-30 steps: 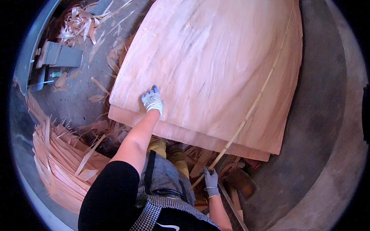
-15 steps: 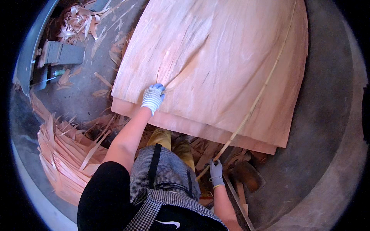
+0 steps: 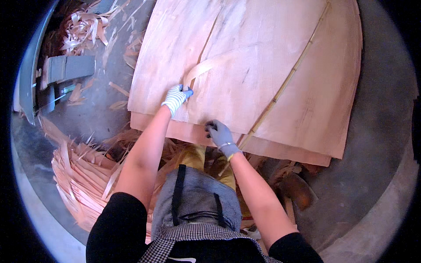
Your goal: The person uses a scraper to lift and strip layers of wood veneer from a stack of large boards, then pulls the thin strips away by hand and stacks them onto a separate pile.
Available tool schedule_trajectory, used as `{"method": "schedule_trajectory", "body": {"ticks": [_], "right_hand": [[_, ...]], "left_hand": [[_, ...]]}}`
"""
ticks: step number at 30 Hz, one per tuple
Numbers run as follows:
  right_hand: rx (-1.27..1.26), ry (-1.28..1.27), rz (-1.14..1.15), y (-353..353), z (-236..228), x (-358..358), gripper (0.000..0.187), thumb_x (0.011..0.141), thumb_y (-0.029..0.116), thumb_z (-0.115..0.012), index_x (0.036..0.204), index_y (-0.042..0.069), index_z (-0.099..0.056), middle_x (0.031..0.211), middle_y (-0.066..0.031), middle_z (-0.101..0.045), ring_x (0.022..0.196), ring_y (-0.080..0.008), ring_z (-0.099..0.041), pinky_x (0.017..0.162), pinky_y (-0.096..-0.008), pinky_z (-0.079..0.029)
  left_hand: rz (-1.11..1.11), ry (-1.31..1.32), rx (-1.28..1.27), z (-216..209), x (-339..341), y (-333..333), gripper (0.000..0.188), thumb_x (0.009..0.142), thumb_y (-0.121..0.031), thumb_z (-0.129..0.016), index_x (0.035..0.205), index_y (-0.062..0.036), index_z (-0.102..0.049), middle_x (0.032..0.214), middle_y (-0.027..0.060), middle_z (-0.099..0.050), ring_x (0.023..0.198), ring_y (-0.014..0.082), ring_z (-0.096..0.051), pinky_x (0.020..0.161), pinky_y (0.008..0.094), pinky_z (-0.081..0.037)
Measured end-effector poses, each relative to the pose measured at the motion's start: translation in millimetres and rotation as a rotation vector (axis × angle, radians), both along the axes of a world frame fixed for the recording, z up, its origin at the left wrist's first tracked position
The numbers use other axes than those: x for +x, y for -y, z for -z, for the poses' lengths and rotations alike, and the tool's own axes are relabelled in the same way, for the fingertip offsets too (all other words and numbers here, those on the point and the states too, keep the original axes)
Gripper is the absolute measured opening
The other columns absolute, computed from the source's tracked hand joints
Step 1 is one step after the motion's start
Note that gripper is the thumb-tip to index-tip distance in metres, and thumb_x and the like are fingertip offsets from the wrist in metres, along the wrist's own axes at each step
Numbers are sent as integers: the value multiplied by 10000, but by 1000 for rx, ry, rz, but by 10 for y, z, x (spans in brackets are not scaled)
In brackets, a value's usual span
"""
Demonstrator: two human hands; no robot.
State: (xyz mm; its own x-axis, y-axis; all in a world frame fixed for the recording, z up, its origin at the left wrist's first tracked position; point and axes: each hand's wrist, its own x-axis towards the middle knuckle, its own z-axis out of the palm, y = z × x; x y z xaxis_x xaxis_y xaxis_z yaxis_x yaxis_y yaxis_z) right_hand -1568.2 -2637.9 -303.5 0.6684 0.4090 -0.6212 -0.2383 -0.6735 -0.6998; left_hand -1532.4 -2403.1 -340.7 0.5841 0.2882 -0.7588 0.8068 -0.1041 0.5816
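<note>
A large sheet of pale pinkish wood veneer lies on top of others, their near edges staggered. My left hand, in a striped white-and-blue glove, is closed on a narrow, curling veneer strip beside a long dark split in the top sheet. My right hand, in a grey glove, is over the stack's near edge, fingers loosely bent and apart, with nothing visible in them. A long, thin bamboo stick slants across the sheets, its lower end passing by my right wrist.
Torn veneer strips are heaped at the lower left, and a tangle of shavings sits at the far left. Near it are a grey block and a green-handled tool. A rusty brown piece lies below the stack's right corner.
My right hand has let go of the bamboo stick and moved up and left to the stack's edge. The strip in my left hand now curls up from the sheet, where a bulging fold was.
</note>
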Motion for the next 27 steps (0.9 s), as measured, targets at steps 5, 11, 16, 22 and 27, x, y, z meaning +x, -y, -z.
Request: {"method": "schedule_trajectory", "body": {"ticks": [5,11,16,22,27], "right_hand": [[326,-795,364,-739,47,110,224,883,141,-485,1060,40,-579,952,-86,-642,794,-191,-624,657,-293,-510],[430,-874,545,-872,327,8,225,877,81,-461,1065,50,-580,953,-61,-630,757,-165,-611,604,-276,-504],[415,-857,583,-909,417,-23,222,870,91,-468,1059,59,-580,944,-60,-634,760,-168,-611,587,-290,-505],[338,-910,583,-1013,350,5,208,876,110,-488,1053,34,-566,936,-90,-649,771,-188,-626,628,-303,-514],[322,-888,570,-911,448,44,197,843,73,-489,1007,32,-591,874,-88,-647,703,-190,-617,587,-305,-507]], "left_hand": [[-42,-86,-233,-111,-75,-56,267,751,-259,-681,956,-96,-630,725,37,-612,633,105,-565,521,264,-457],[416,-3,5,-125,4,11,407,729,-330,-696,1039,-76,-622,854,70,-647,713,179,-593,667,315,-477],[395,-67,325,-30,35,61,473,746,-342,-661,1035,26,-588,833,143,-646,710,210,-596,711,337,-480],[61,-81,175,208,-33,-256,404,804,-308,-610,1009,38,-566,840,188,-637,683,242,-623,621,334,-509],[62,-192,-121,-32,244,-172,233,825,-238,-615,836,-23,-528,732,92,-617,589,150,-608,456,268,-481]]}}
